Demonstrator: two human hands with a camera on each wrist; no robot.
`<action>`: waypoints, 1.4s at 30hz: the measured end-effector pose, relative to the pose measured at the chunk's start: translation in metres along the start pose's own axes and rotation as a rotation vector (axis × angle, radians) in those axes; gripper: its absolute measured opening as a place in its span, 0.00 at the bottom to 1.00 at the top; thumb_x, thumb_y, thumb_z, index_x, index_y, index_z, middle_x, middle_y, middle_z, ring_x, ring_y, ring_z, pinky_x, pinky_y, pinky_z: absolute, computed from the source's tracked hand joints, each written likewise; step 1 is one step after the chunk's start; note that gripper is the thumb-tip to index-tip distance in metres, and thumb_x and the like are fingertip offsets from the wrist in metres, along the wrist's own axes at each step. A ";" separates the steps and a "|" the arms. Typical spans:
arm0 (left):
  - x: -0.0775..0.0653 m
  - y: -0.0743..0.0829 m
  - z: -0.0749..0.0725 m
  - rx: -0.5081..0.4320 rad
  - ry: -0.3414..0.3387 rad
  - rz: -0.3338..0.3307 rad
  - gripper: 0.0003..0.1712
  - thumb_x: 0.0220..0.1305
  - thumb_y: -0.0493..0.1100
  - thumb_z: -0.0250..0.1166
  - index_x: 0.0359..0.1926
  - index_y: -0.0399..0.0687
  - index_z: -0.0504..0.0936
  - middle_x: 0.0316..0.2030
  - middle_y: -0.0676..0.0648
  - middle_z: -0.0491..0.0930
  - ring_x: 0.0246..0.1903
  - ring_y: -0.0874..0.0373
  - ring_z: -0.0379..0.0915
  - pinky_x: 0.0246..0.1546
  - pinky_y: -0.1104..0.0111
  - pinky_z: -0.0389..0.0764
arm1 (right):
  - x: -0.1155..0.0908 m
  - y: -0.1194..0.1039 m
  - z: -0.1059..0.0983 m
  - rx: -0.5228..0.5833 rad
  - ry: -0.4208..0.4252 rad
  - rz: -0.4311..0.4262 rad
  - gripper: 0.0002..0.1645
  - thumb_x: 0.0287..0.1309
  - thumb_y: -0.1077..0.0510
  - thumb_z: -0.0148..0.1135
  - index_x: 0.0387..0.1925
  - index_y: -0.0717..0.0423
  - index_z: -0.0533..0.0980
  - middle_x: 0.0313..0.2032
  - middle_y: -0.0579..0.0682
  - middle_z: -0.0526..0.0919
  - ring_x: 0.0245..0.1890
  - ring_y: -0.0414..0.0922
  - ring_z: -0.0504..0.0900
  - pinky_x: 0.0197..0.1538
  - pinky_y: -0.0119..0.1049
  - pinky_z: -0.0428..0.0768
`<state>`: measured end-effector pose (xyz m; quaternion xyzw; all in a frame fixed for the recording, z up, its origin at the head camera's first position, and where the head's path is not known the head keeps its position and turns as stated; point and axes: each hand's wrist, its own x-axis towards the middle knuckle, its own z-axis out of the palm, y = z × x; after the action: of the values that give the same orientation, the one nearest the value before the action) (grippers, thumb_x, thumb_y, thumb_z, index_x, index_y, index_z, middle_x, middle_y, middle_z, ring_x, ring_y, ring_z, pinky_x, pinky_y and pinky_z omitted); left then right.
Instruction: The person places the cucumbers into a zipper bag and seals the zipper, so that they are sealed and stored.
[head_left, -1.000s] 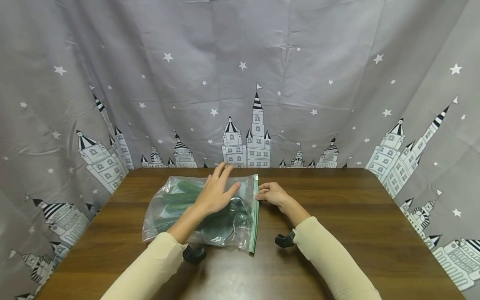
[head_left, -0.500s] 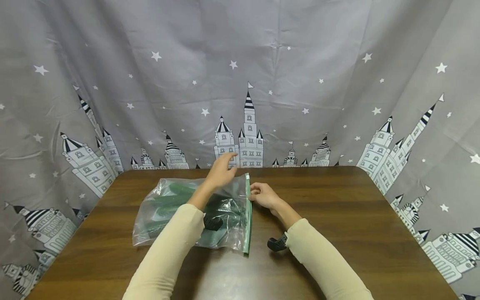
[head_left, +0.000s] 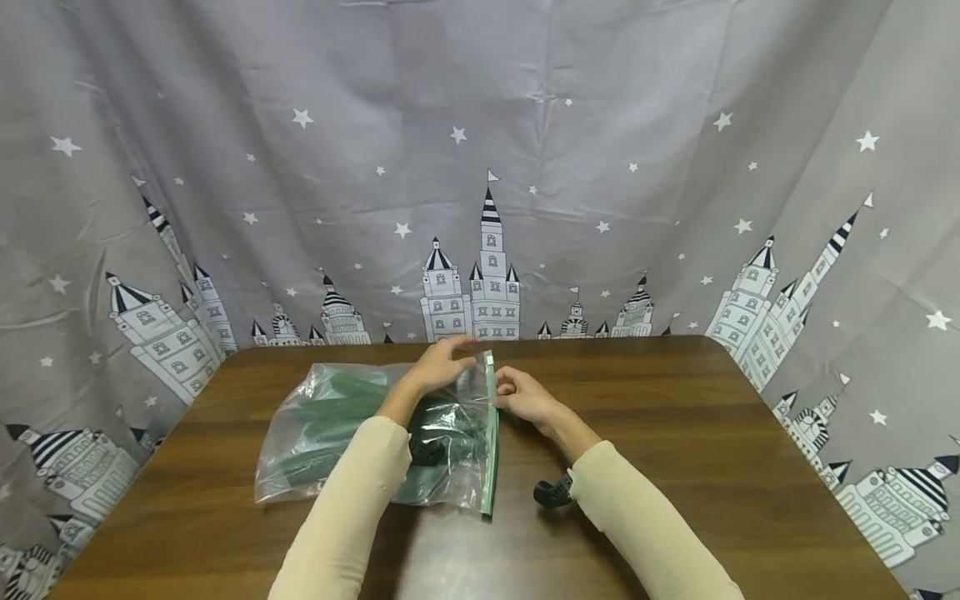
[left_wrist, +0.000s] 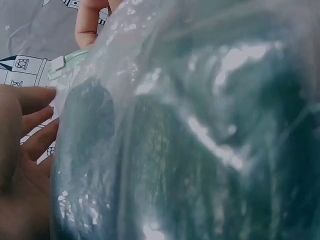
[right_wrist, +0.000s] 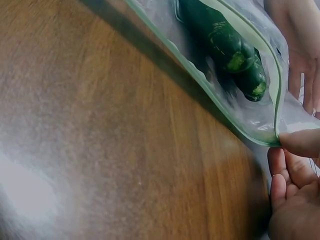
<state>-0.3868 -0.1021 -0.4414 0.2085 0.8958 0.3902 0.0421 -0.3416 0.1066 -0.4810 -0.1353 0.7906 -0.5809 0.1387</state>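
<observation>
A clear zip bag (head_left: 467, 493) with a green zip strip (head_left: 491, 454) lies on its side, holding several dark green cucumbers (right_wrist: 212, 35). In the right wrist view its mouth gapes, with cucumber ends showing inside. My right hand (head_left: 528, 398) pinches the strip between thumb and finger near its far end. A white slider (left_wrist: 58, 63) sits at that far corner. My left hand (head_left: 441, 367) reaches across the bag to its far side; in the left wrist view its fingers are spread loosely beside the plastic. Whether they touch it I cannot tell.
The bag lies on a brown wooden table (head_left: 637, 417), left of the middle. Behind the table hangs a grey curtain (head_left: 600, 125) printed with stars and castles. A black wrist strap (head_left: 553, 492) hangs under the right sleeve, and another strap (head_left: 427, 451) under the left.
My left hand has gone from above the bag's middle to its far side, rising and then lowering beside the plastic. The right hand keeps its pinch on the strip. The head view has shifted slightly.
</observation>
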 end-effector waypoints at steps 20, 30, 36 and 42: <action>-0.006 0.000 0.001 -0.150 0.137 -0.085 0.07 0.74 0.39 0.64 0.42 0.38 0.85 0.36 0.46 0.81 0.36 0.54 0.72 0.36 0.65 0.74 | 0.008 -0.005 0.006 -0.007 0.024 0.045 0.14 0.63 0.65 0.64 0.50 0.61 0.76 0.35 0.48 0.80 0.39 0.45 0.77 0.47 0.38 0.74; -0.008 0.000 0.009 -0.162 0.201 -0.081 0.06 0.73 0.38 0.64 0.40 0.40 0.86 0.36 0.47 0.82 0.37 0.54 0.74 0.36 0.63 0.75 | 0.026 -0.009 0.007 0.215 0.207 0.047 0.21 0.78 0.51 0.56 0.60 0.62 0.78 0.49 0.56 0.85 0.45 0.48 0.84 0.53 0.46 0.82; -0.008 0.000 0.015 -0.177 0.203 -0.063 0.06 0.74 0.38 0.64 0.40 0.41 0.86 0.34 0.48 0.81 0.34 0.54 0.71 0.33 0.65 0.74 | 0.029 -0.014 0.012 0.190 0.283 0.056 0.19 0.77 0.52 0.57 0.58 0.61 0.80 0.51 0.54 0.84 0.48 0.48 0.82 0.53 0.45 0.83; -0.008 0.000 0.016 -0.186 0.195 -0.045 0.06 0.74 0.38 0.64 0.40 0.40 0.86 0.34 0.48 0.81 0.34 0.55 0.70 0.33 0.66 0.74 | 0.028 -0.014 0.013 0.203 0.263 0.056 0.17 0.78 0.57 0.55 0.56 0.66 0.78 0.48 0.55 0.84 0.43 0.46 0.83 0.48 0.41 0.85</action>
<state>-0.3760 -0.0944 -0.4535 0.1448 0.8601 0.4888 -0.0172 -0.3614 0.0805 -0.4736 -0.0214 0.7427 -0.6663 0.0634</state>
